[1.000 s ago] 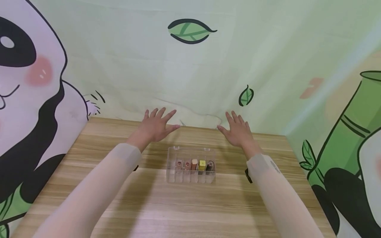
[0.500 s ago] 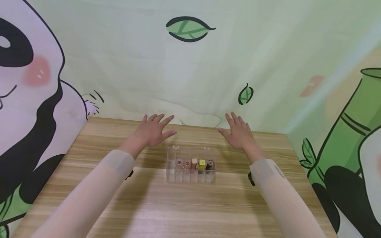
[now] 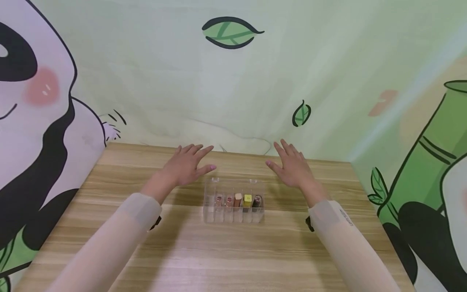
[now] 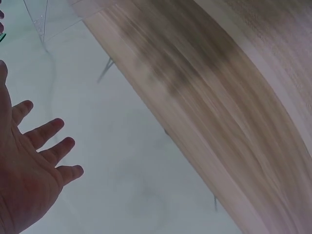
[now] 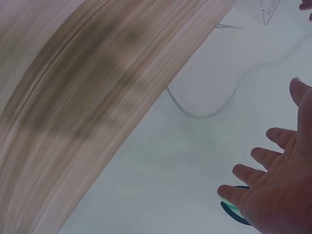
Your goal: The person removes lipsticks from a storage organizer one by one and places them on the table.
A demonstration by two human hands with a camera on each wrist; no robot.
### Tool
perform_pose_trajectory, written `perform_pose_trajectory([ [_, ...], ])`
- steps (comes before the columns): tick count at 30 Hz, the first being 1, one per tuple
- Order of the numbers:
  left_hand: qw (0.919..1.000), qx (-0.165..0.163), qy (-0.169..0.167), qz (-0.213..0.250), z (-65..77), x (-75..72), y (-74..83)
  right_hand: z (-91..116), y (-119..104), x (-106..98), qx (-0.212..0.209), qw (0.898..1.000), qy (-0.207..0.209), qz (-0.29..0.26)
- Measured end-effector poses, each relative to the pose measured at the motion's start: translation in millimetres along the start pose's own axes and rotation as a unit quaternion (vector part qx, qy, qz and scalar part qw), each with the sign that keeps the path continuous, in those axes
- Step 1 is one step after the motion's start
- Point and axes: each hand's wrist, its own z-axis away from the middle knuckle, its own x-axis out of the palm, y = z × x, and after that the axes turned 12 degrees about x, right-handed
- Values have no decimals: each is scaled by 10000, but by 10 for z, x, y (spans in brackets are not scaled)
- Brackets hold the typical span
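Note:
In the head view my left hand point(image 3: 184, 167) is held over the back of the table, fingers spread and holding nothing. My right hand point(image 3: 292, 166) mirrors it on the other side, also spread. Between the two, a little nearer to me, stands a clear plastic organizer box point(image 3: 233, 215) with a row of slots. Its slots hold two reddish-capped lipsticks point(image 3: 229, 200), a brown tube point(image 3: 238, 199), a yellow-topped tube point(image 3: 247, 200) and a dark one point(image 3: 257, 201). The leftmost slot has nothing in it. Neither hand touches the box.
The wood-grain table point(image 3: 226, 259) ends at a pale green cloth backdrop point(image 3: 164, 81) printed with pandas, leaves and bamboo. Black wrist cameras sit under both sleeves; the right one point(image 3: 309, 223) shows beside the cuff. A corner of the box point(image 4: 58, 19) appears in the left wrist view.
My left hand has come down and back slightly toward me. The right hand has shifted only a little, and the head view has tilted slightly. The box stays in place.

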Motion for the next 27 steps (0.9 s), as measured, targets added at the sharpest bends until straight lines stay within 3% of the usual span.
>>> perform_pose_trajectory([
  [11,9992,192,231,277,90,109,9,110,-6,28,-97,9999,37,-91],
  [27,9880,-32,596,1424,312,268,153,347,-79,91,-408,9979,230,-446],
])
